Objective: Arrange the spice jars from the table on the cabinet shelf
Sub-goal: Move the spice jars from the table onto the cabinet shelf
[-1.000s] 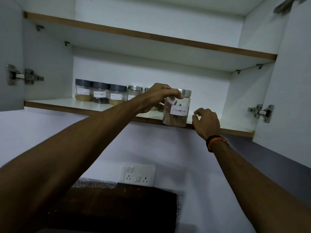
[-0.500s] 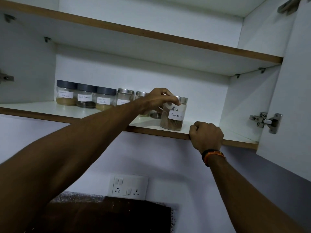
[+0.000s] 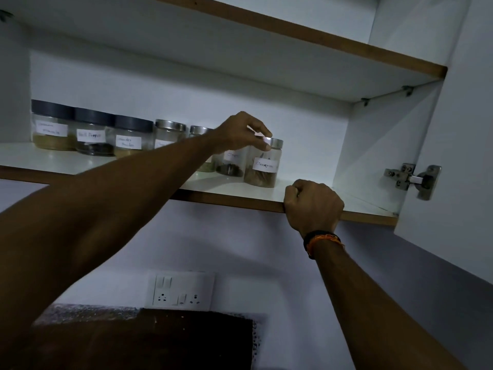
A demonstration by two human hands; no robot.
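Seven spice jars stand in a row on the lower cabinet shelf (image 3: 66, 162), running from the left wall toward the middle. Three dark-lidded jars come first: one with yellowish powder (image 3: 50, 126), then the black pepper jar (image 3: 92, 133), then a jar labelled as some powder (image 3: 130, 137). Past them stand steel-lidded jars: one (image 3: 168, 134) partly behind the forearm, another (image 3: 198, 130) showing little more than its lid, a cloves jar (image 3: 232, 162), and at the right end of the row the cinnamon jar (image 3: 264, 164), upright on the shelf just beside the cloves jar. Its white handwritten label faces outward and brown sticks fill its lower part. The left hand (image 3: 240, 132) reaches up across the row and pinches the rim of the cinnamon jar's steel lid between thumb and curled fingertips. The right hand (image 3: 313, 205) is curled into a fist over the brown front edge of the same shelf, to the right of the jars and apart from them; whether its fingers hook the edge I cannot tell. An orange and black wristband (image 3: 321, 240) circles that wrist. At the far right, a metal hinge (image 3: 412, 180) sits on the open cabinet door (image 3: 453, 156). Below the cabinet, a white switch and socket plate (image 3: 181, 291) is set in the wall, with a dark board (image 3: 160, 340) under it.
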